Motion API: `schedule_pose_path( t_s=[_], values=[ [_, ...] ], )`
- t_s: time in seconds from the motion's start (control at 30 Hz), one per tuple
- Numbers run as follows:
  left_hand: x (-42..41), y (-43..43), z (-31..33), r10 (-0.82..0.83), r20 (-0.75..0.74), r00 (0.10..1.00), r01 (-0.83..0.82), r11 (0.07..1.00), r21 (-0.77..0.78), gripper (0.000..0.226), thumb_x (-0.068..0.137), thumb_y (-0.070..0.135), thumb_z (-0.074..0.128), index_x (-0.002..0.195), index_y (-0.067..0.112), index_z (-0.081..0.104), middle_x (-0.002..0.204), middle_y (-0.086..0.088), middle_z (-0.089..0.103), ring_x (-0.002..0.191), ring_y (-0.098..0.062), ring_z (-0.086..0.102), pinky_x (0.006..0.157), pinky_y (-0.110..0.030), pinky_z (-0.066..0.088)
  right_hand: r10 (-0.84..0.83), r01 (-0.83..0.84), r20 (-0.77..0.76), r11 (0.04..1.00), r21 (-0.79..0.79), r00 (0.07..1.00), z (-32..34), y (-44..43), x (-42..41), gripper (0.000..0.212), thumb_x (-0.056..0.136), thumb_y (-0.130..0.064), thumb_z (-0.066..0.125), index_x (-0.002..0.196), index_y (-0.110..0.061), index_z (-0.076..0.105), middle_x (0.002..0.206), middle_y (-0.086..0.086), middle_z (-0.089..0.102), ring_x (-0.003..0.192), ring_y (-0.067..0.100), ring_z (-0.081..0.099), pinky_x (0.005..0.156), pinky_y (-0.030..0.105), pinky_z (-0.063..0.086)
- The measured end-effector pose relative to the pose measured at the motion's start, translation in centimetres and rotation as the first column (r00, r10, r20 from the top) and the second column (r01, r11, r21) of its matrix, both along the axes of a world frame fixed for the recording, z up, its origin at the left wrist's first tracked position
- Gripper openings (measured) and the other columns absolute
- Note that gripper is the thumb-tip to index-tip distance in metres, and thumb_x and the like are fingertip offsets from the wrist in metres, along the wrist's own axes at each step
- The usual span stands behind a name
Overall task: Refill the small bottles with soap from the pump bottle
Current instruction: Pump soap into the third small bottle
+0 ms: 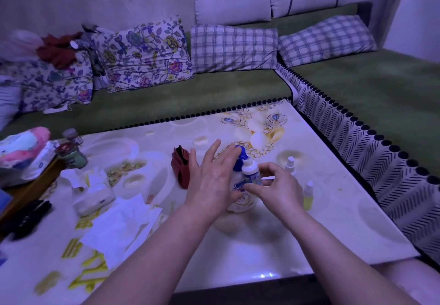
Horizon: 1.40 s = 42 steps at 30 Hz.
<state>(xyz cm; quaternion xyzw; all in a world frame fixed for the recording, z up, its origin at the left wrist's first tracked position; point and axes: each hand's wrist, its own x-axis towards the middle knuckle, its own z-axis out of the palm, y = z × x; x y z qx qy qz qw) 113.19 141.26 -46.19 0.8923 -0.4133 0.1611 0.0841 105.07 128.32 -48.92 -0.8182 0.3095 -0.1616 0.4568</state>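
Note:
A white pump bottle with a blue pump head stands on the table. My left hand lies flat over it, fingers spread, palm pressing on the pump. My right hand pinches a small white bottle with a printed label, tilted with its neck against the blue spout. To the right stand a small white spray bottle and a small yellow-filled bottle with a white cap.
A red folded pouch lies left of the pump bottle. White tissues and a tissue pack cover the left side, with two jars and a black object beyond. A green sofa with cushions wraps the table.

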Motion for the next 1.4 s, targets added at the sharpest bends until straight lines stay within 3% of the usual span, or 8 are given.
schedule_pose_path(
  t_s=[0.4,0.63,0.8,0.93,1.4],
  values=[
    [0.0,0.2,0.2,-0.016,0.066,0.998,0.011,0.997,0.079,0.096,0.07,0.053,0.073,0.147,0.03,0.022,0.155,0.014,0.025,0.146,-0.017,0.007,0.11,-0.052,-0.004,-0.001,0.001,-0.013,1.0,-0.019,1.0,-0.2,0.1,-0.1,0.034,0.063,-0.038,0.082,0.092,-0.034,0.064,0.083,-0.021,0.069,0.078,-0.005,0.065,0.071,0.024,0.045],
    [0.1,0.4,-1.2,0.006,0.041,0.999,-0.008,0.998,0.061,0.103,0.054,0.046,0.085,0.141,0.028,0.033,0.147,0.011,0.04,0.141,-0.02,0.025,0.11,-0.057,0.02,0.002,-0.003,-0.032,1.0,-0.027,0.999,-1.0,0.2,-0.2,0.034,0.064,-0.038,0.081,0.093,-0.034,0.063,0.085,-0.023,0.069,0.077,-0.006,0.064,0.071,0.024,0.044],
    [0.0,0.0,-0.2,0.006,-0.01,1.0,-0.006,0.999,0.044,0.09,0.067,0.049,0.076,0.142,0.033,0.028,0.151,0.018,0.03,0.146,-0.017,0.007,0.113,-0.055,0.001,0.012,-0.013,-0.029,1.0,-0.016,1.0,-0.6,0.1,-0.3,0.035,0.063,-0.038,0.081,0.093,-0.034,0.063,0.082,-0.02,0.068,0.075,-0.007,0.062,0.069,0.024,0.043],
    [-0.4,-0.2,0.3,0.01,-0.067,0.998,-0.01,1.0,0.007,0.089,0.07,0.049,0.073,0.144,0.034,0.025,0.153,0.021,0.023,0.146,-0.014,0.003,0.113,-0.057,0.002,0.012,-0.012,-0.016,1.0,-0.013,1.0,-0.1,-0.2,-0.1,0.034,0.063,-0.038,0.081,0.092,-0.034,0.064,0.082,-0.019,0.069,0.077,-0.006,0.063,0.067,0.023,0.044],
    [-0.2,0.0,0.3,0.021,-0.055,0.998,-0.018,0.998,0.067,0.098,0.07,0.055,0.072,0.147,0.034,0.014,0.156,0.02,0.014,0.145,-0.012,-0.002,0.113,-0.057,0.002,0.015,-0.015,0.013,1.0,-0.009,1.0,0.4,0.1,-0.2,0.032,0.064,-0.035,0.082,0.089,-0.035,0.062,0.077,-0.025,0.065,0.076,-0.005,0.064,0.069,0.024,0.043]
  ],
)
